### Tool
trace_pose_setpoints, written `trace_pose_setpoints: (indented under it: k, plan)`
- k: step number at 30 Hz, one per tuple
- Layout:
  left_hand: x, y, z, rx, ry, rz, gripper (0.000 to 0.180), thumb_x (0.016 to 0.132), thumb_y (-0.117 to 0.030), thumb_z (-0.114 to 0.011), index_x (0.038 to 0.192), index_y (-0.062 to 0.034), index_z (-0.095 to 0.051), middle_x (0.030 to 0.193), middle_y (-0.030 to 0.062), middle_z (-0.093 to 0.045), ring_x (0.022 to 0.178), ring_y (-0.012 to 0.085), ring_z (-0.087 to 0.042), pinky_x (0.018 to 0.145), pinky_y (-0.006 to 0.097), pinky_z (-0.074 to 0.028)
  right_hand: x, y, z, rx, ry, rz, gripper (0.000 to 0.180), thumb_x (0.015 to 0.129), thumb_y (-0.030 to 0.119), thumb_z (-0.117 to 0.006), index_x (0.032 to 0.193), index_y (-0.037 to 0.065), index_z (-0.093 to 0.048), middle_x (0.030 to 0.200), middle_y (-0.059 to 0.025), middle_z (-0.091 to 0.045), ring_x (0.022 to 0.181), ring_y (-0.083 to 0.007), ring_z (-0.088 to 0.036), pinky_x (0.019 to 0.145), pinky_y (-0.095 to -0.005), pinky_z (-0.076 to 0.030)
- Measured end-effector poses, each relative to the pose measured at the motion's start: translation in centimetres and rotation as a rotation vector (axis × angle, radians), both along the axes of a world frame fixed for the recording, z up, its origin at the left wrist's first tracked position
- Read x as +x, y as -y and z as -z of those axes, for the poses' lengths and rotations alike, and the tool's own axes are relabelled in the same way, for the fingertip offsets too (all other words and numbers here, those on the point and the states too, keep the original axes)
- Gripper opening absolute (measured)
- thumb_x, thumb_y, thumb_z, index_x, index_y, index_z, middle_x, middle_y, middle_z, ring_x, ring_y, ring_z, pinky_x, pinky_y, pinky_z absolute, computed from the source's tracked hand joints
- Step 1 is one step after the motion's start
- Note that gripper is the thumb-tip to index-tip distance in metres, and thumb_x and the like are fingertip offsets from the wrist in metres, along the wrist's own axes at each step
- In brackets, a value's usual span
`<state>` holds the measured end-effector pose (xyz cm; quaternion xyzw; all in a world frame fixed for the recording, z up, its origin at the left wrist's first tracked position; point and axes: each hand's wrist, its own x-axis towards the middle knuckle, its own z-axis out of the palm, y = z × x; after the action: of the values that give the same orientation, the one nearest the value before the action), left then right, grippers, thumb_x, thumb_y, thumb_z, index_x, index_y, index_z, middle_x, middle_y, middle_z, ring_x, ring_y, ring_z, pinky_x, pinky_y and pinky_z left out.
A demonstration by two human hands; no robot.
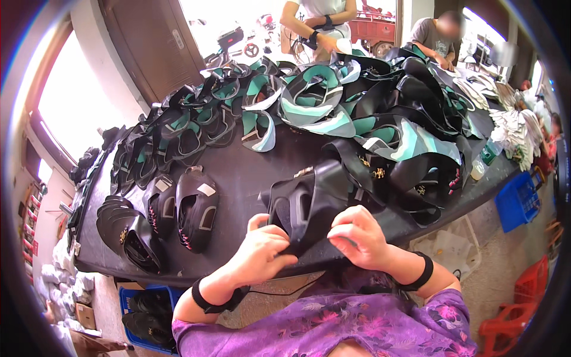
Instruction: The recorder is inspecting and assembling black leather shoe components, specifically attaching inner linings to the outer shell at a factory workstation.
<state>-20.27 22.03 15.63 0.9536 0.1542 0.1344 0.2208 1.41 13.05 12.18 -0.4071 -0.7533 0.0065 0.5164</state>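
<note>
In front of me a black shoe upper (321, 193) with a pale grey-edged opening stands tilted at the table's near edge. My left hand (260, 251) has its fingers curled on the upper's lower left side. Close to the right of the same piece is my right hand (360, 239), its fingers bent and pressed together; whatever they pinch, if anything, is too small to make out. More black uppers with gold ornaments (379, 173) lie just beyond my right hand. To the left rest two black uppers with white labels (198, 205) and a nested stack of black uppers (125, 232).
Piles of black uppers with green and grey linings (312, 98) cover the far part of the dark table (238, 169). White pieces (517, 134) and a bottle (488, 156) lie at the right. Blue crates (516, 202) and red stools (531, 282) stand below. Two people work across the table.
</note>
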Motion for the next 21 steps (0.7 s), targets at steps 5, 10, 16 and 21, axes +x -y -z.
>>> trace_pose_setpoints:
  k: [5,10,16,21]
  plan:
    - [0.8,-0.8,3.7,-0.046,-0.072,0.011,0.03,0.071,-0.025,-0.067,0.059,-0.002,-0.052,0.077,0.0093,-0.058,0.087,0.0205,-0.055,0.097,0.045,-0.021,0.6,-0.2,4.5,-0.918,-0.457,-0.142,0.014,0.084,0.015,-0.057,0.094,0.005,-0.055,0.089,-0.0045,-0.055,0.081,-0.0162,-0.054,0.077,-0.0253,-0.043]
    - [-0.2,-0.8,5.5,-0.173,0.034,-0.021,0.021,0.075,-0.023,-0.065,0.076,-0.0027,-0.06,0.087,0.0081,-0.058,0.09,0.0203,-0.054,0.1,0.045,-0.018,0.2,-1.5,8.9,-1.124,-1.31,-0.436,0.017,0.09,0.014,-0.047,0.102,0.003,-0.05,0.096,-0.0059,-0.055,0.088,-0.0162,-0.055,0.081,-0.029,-0.044]
    - [-1.7,0.1,4.5,-0.329,0.1,-0.001,0.018,0.072,-0.019,-0.068,0.085,-0.0064,-0.063,0.085,0.0042,-0.061,0.092,0.0168,-0.054,0.102,0.045,-0.016,-2.0,-2.8,9.1,-0.915,-1.552,-0.713,0.025,0.088,0.013,-0.05,0.112,0.006,-0.05,0.112,-0.0074,-0.054,0.103,-0.0184,-0.052,0.091,-0.0332,-0.04]
    - [-2.5,1.6,4.9,-0.36,0.186,-0.027,0.018,0.07,-0.017,-0.069,0.082,-0.006,-0.063,0.082,0.0041,-0.06,0.09,0.0177,-0.054,0.102,0.046,-0.016,-3.2,-3.3,11.1,-0.947,-1.497,-0.837,0.031,0.085,0.016,-0.054,0.114,0.005,-0.05,0.111,-0.0074,-0.056,0.101,-0.0193,-0.054,0.09,-0.0351,-0.042]
